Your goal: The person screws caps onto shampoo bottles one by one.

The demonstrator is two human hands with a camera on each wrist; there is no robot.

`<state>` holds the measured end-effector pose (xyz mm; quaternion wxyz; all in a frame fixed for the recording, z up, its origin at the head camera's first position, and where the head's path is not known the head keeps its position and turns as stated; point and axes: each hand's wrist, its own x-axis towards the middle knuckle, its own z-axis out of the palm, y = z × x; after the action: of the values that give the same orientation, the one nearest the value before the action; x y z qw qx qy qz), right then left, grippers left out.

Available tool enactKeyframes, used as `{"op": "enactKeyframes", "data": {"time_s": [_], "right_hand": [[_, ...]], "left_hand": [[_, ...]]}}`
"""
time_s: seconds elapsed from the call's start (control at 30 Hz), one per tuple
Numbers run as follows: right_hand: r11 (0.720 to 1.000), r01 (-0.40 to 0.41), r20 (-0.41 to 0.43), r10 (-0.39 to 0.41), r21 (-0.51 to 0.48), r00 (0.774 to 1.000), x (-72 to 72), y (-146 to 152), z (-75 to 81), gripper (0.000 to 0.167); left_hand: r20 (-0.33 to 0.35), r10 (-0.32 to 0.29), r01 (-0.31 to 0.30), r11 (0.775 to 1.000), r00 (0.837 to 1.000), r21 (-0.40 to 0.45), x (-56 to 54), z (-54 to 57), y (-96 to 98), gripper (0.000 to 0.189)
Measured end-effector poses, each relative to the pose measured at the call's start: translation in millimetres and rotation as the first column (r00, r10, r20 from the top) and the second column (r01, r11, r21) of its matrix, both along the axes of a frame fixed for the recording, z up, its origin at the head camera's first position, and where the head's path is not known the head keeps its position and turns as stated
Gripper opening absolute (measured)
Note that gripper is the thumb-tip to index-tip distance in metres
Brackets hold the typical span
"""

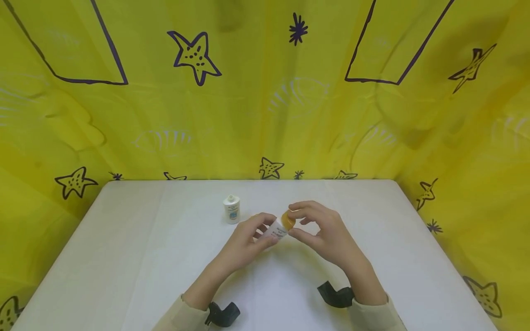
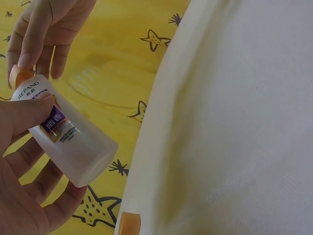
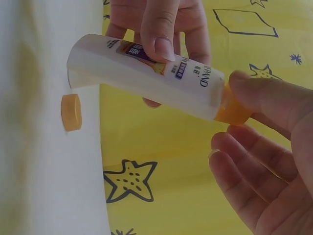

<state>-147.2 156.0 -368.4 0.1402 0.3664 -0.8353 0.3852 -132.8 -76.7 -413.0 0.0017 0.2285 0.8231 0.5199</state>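
Observation:
My left hand (image 1: 245, 240) grips a small white plastic bottle (image 1: 276, 231), thumb across its label and fingers round the back. The bottle is tilted, its orange cap (image 1: 288, 219) towards my right hand (image 1: 325, 232). In the right wrist view, my right thumb and index finger pinch that cap (image 3: 235, 105), which sits on the bottle's neck; the other fingers are spread below it. Purple and orange patches mark the label (image 2: 54, 117) in the left wrist view. A second white bottle (image 1: 232, 209) stands upright and uncapped on the table, left of my hands, its narrow nozzle showing.
A loose orange cap (image 3: 71, 112) lies on the white table (image 1: 124, 248), seen in both wrist views. A yellow curtain (image 1: 248, 115) with starfish drawings hangs behind the table's far edge. Dark curved pieces (image 1: 336, 295) are fixed at both wrists.

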Motion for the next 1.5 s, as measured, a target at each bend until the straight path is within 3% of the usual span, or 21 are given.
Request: {"op": "enactKeyframes", "data": {"time_s": [0.17,0.4,0.63,0.93,1.23,1.5], "right_hand": [[0.999,0.037,0.027,-0.037,0.011,0.999,1.4,0.8,0.2,0.023],[0.998,-0.006,0.078,0.011,-0.056,0.997,2.5,-0.9,0.5,0.022],[0.997,-0.028,0.032,0.030,-0.074,0.999,0.7,-1.0,0.6,0.028],[0.998,-0.020,0.050,0.024,-0.063,0.998,3.7,-0.9,2.8,0.026],[0.997,-0.050,0.004,0.050,-0.063,0.999,4.7,-2.0,2.3,0.039],[0.998,-0.035,0.005,0.035,-0.051,0.999,4.5,-2.6,3.7,0.033]], "left_hand": [[-0.016,-0.015,0.015,1.000,1.000,0.007,1.8,1.3,1.4,0.032],[-0.016,-0.008,0.008,1.000,1.000,-0.011,5.1,5.2,2.5,0.033],[-0.018,0.003,-0.003,1.000,1.000,-0.007,4.7,7.2,0.2,0.034],[-0.025,0.011,-0.011,1.000,1.000,0.001,4.5,7.2,-2.2,0.033],[-0.033,0.022,-0.022,1.000,0.999,-0.002,4.5,6.5,-3.9,0.034],[-0.046,0.014,-0.014,1.000,0.999,-0.002,4.7,7.5,-4.1,0.034]]}}
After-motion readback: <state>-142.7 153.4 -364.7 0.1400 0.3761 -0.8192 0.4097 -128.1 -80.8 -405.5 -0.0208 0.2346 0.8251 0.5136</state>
